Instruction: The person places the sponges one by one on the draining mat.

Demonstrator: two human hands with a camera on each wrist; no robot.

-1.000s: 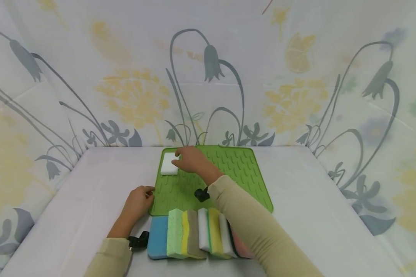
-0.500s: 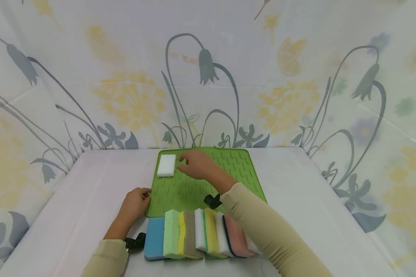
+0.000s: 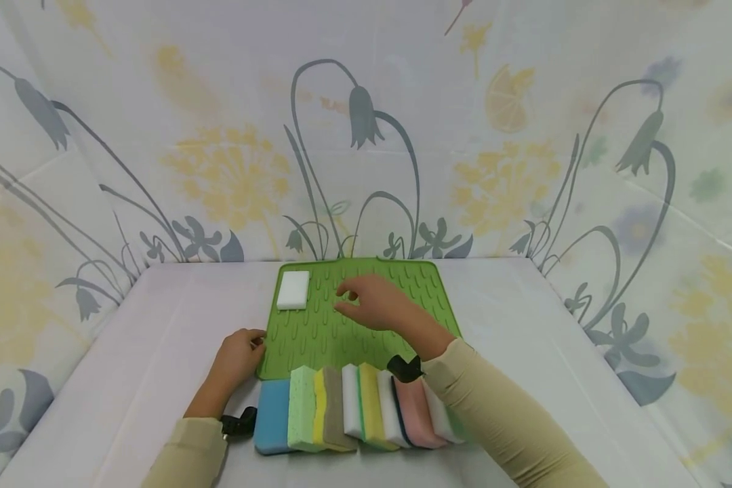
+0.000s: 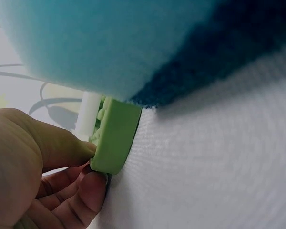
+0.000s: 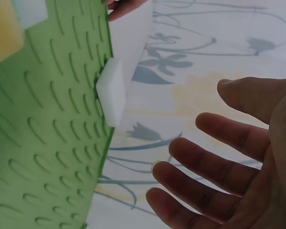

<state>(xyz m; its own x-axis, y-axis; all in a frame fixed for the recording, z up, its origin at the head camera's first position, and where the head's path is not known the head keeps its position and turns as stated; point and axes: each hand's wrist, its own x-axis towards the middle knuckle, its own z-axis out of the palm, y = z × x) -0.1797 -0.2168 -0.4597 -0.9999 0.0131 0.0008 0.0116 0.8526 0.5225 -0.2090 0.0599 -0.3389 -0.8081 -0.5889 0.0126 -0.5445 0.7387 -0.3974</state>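
My left hand [image 3: 239, 358] is at the left edge of a green ridged drying mat [image 3: 317, 346]. In the left wrist view its thumb and a curled finger pinch the mat's rim [image 4: 115, 143]. A white sponge block [image 3: 293, 290] lies flat in the mat's far left corner. Over the mat's middle, to the right of that block, hovers my right hand [image 3: 375, 301]. The right wrist view shows its fingers spread and relaxed, holding nothing, apart from the white block [image 5: 112, 93].
A row of sponges lies along the mat's near edge: blue [image 3: 273, 415], light green [image 3: 303, 408], yellow-grey [image 3: 337, 410], white-yellow [image 3: 373, 407] and pink [image 3: 417, 412] among them. My right forearm [image 3: 506, 413] partly covers the right end. A flower-patterned cloth [image 3: 232, 163] hangs behind.
My right hand has let go of the white sponge block and drawn back to the right, away from it. The left hand stays at the mat's edge.
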